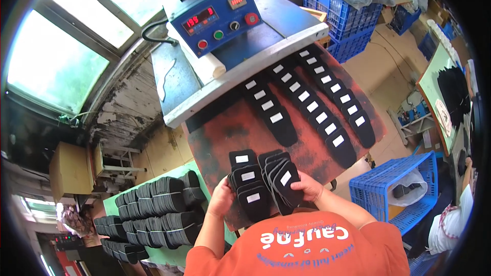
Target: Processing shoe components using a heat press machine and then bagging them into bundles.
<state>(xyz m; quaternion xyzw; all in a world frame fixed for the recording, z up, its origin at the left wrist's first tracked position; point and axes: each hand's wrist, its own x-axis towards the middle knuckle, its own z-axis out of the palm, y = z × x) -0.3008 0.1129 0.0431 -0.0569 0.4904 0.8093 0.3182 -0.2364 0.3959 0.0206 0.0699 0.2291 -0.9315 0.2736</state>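
Note:
My right hand point(308, 186) grips the edge of a fanned stack of black insoles point(276, 194) with a white label on the top one. Left of that stack lies an overlapping pile of black insoles point(249, 188), also with white labels. My left hand point(221, 198) closes on the outer edge of this pile, some fingertips hidden beneath it. Both piles are at the near edge of a reddish, dark-stained worktable point(212, 145). Farther up the table, labelled black insoles point(312, 106) overlap in three rows.
A blue press machine point(217, 20) with red displays and buttons stands beyond a metal bar point(245, 76). At left, a green table point(112, 202) carries bundled black insoles point(161, 212). A blue crate point(368, 186) is at right. Stacked blue crates point(340, 15) stand behind; another person point(450, 227) is far right.

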